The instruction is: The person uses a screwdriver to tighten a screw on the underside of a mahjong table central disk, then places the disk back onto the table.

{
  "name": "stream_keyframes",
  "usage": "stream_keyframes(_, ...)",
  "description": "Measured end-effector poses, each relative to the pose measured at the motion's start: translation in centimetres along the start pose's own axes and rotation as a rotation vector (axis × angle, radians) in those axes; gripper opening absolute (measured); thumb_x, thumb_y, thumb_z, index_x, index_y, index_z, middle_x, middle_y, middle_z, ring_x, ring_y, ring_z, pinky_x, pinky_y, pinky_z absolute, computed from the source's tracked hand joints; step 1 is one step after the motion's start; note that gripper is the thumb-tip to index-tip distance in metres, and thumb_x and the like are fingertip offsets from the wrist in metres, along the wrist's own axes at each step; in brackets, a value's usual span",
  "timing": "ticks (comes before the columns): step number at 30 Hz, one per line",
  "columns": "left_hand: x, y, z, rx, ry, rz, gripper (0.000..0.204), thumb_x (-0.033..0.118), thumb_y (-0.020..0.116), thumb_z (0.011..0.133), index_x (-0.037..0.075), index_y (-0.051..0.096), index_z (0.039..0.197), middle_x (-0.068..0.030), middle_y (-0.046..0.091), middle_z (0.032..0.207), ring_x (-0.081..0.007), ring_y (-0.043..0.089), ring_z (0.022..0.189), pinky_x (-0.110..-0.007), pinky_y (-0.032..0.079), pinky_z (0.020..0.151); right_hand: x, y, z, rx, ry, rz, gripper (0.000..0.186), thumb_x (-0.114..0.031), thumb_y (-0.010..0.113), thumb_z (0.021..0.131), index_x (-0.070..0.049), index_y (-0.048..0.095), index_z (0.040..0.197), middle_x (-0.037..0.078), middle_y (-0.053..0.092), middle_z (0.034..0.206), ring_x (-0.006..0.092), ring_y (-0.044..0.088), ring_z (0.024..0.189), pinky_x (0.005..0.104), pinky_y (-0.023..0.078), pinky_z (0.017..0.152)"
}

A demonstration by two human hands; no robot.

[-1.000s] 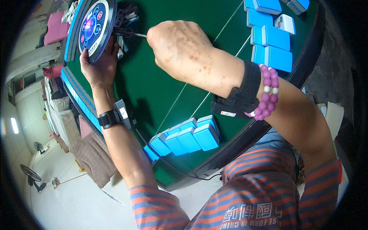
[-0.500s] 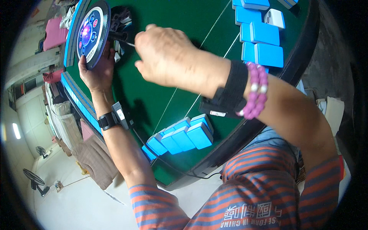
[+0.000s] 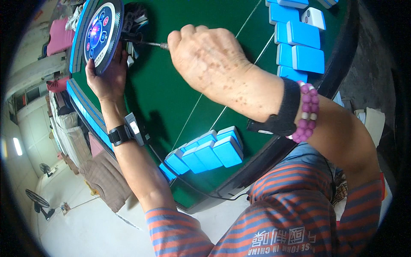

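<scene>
Left hand is clamping round panel, thumb at near rim, fingers behind; right hand is clenching metal-shafted tool, shaft projecting toward panel.

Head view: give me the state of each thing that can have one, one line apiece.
Round panel: lit, tilted
Left hand: holding the panel's lower edge
Right hand: closed around the tool
Thin metal tool: gripped, shaft toward the panel's underside
Near tiles: blue backs showing
White tile: marked face showing
Lamp: on
Larger fan: running or not, cannot tell
</scene>
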State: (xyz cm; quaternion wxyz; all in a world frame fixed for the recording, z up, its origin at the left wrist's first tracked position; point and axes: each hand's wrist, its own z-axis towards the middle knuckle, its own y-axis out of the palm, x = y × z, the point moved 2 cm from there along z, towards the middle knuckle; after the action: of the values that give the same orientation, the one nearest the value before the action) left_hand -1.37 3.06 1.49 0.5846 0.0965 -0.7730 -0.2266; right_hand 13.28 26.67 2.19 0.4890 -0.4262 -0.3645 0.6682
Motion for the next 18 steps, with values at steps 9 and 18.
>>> stream_keyframes(9, -0.1, 0.5, -0.1, -0.040, 0.027, 0.023, 0.061, 0.039, 0.037, 0.093, 0.001, 0.039, 0.141, -0.0236, 0.049, 0.137, -0.0414, 0.049, 0.126, -0.054, 0.036, 0.104, 1.0, -0.5, 0.0, -0.071, 0.009, 0.228, 0.021, -0.021, 0.059, 0.094, -0.001, 0.055, 0.090, 0.016, 0.065, 0.074, 0.0304, 0.069, 0.066, 0.0383, 0.055, 0.055)
stream_keyframes(18, -0.2, 0.9, -0.1, -0.020, 0.063, 0.063, 0.061, 0.039, 0.038, 0.093, 0.001, 0.039, 0.141, -0.0245, 0.050, 0.136, -0.0418, 0.050, 0.124, -0.055, 0.037, 0.103, 1.0, -0.4, 0.0, -0.017, -0.017, 0.194, 0.015, -0.007, 0.068, 0.078, 0.000, 0.060, 0.087, 0.014, 0.068, 0.073, 0.0222, 0.072, 0.067, 0.0292, 0.057, 0.053)
